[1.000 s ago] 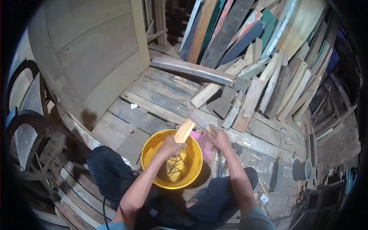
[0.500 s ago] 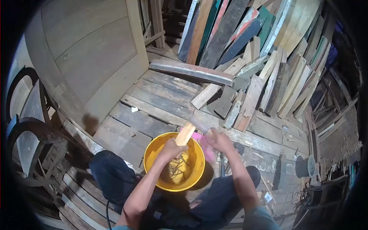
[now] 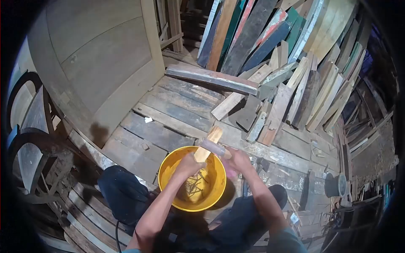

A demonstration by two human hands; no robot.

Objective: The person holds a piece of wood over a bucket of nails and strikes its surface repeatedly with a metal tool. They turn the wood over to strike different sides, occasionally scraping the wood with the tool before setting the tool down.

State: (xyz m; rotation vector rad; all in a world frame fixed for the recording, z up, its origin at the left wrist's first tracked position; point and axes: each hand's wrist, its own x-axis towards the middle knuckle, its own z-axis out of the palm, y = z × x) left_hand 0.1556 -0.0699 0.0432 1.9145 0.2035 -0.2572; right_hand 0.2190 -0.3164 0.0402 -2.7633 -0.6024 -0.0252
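Note:
My left hand (image 3: 191, 164) grips the lower end of a short, pale wood piece (image 3: 214, 134), which slants up over the far rim of a yellow bucket (image 3: 219, 192). My right hand (image 3: 238, 161) is closed round the wooden handle of a broad-bladed knife (image 3: 213, 147). Its grey blade, slightly blurred, lies across the wood piece just above my left fingers. Thin dark slivers (image 3: 195, 185) lie scattered on the bucket's bottom. Between my knees, the bucket stands on the plank floor. Something pink (image 3: 230, 170) lies partly hidden behind its right side.
Many boards and offcuts (image 3: 274, 114) lean at the far right, with one long beam (image 3: 211, 79) lying before them. A large wooden panel (image 3: 101, 63) stands at the left, near a dark curved chair frame (image 3: 36, 139). A grey pail (image 3: 335, 184) sits at the right.
The knife blade has moved down the wood piece from its upper end towards my left hand. More of the wood's tip shows beyond the blade.

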